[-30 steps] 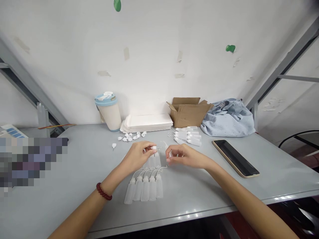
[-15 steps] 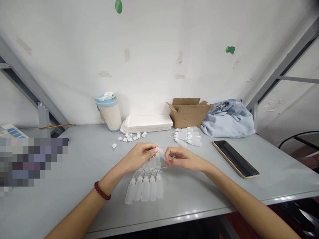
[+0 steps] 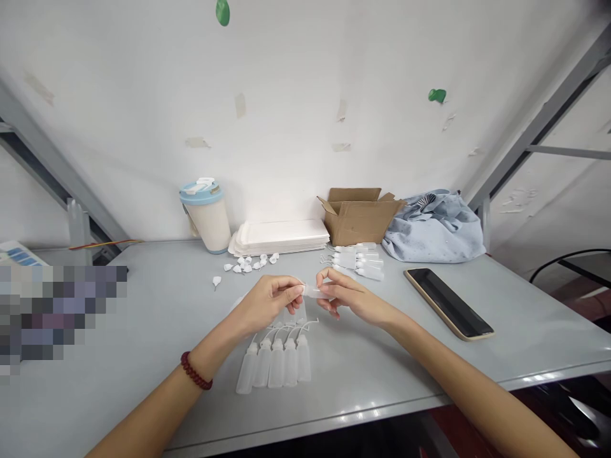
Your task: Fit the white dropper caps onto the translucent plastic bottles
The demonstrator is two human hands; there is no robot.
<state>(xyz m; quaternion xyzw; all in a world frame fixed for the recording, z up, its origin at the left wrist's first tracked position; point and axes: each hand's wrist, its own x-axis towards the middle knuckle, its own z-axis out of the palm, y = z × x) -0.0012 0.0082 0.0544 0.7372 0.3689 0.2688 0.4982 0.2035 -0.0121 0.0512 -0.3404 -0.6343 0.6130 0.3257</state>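
My left hand (image 3: pixel 270 300) and my right hand (image 3: pixel 344 296) meet above the grey table (image 3: pixel 157 305), each pinching one end of a small translucent squeeze bottle (image 3: pixel 312 291) held level between them. Directly below the hands, a row of several capped bottles (image 3: pixel 275 361) lies side by side on the table. A red bead bracelet (image 3: pixel 195 371) circles my left wrist. Behind the hands lie loose white caps (image 3: pixel 248 263) and a second pile of bottles (image 3: pixel 357 260).
Along the wall stand a blue-lidded cup (image 3: pixel 207 215), a stack of white trays (image 3: pixel 279 235), an open cardboard box (image 3: pixel 359 214) and a bundled blue cloth (image 3: pixel 432 227). A phone (image 3: pixel 447 302) lies at the right. A blurred patch (image 3: pixel 57 315) covers the left.
The two hands came together. The right hand rose from near the table to take the far end of the small bottle that the left hand holds.
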